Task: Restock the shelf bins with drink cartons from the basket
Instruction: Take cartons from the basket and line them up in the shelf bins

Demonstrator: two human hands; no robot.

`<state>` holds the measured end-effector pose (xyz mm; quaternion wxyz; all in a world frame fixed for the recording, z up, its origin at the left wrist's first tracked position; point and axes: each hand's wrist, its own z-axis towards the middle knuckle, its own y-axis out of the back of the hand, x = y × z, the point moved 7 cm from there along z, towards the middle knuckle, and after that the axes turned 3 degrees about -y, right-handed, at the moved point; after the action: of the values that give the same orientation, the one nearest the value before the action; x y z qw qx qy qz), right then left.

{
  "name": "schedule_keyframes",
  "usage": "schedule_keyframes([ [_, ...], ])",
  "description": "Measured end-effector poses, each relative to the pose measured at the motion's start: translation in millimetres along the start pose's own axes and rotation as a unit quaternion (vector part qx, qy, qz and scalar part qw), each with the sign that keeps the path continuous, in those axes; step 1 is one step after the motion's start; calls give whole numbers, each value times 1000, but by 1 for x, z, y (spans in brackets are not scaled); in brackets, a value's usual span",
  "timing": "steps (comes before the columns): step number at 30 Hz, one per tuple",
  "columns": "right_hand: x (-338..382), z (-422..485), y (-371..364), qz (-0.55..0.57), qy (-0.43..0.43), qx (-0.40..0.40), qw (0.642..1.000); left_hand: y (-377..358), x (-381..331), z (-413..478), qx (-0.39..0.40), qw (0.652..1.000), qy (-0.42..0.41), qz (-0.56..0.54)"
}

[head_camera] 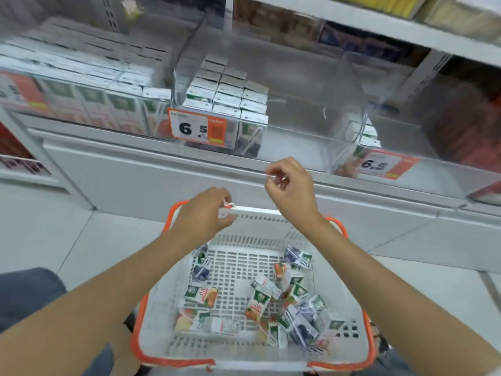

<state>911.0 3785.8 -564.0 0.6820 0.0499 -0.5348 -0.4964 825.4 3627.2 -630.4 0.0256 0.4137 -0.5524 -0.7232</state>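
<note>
Our left hand (206,215) pinches the white handle (257,212) at the far rim of the basket (139,346). Our right hand (291,185) hovers above it with its fingers curled; we cannot tell whether it pinches anything. Drink cartons (259,301) lie scattered in the basket, below the half-filled shelf bin (303,137).

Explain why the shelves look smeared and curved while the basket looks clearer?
Head view: motion blur smears the shelf bins and upper shelf; the price tag and basket cartons read sharper; the wide-angle lens bows the shelf edge; soft glare whitens the clear bin walls; lighting is even.
</note>
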Motion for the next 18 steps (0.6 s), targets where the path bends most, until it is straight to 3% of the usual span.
schedule_keyframes([
  [3,-92,-68,-37,-23,-168,167,971,-53,39,-25,82,992,77,-51],
  [8,-202,-176,-95,-38,-360,403,840,-114,82,-54,146,966,176,-121],
  [10,-213,-208,-125,-54,-400,488,774,-130,88,-64,162,951,210,-160],
  [12,-219,-234,-153,-141,-348,575,727,-146,92,-70,183,944,220,-167],
  [15,-216,-242,-170,-223,-258,592,730,-165,93,-75,203,940,227,-154],
  [18,-207,-226,-171,-114,-285,565,766,-189,90,-78,251,913,247,-205],
])
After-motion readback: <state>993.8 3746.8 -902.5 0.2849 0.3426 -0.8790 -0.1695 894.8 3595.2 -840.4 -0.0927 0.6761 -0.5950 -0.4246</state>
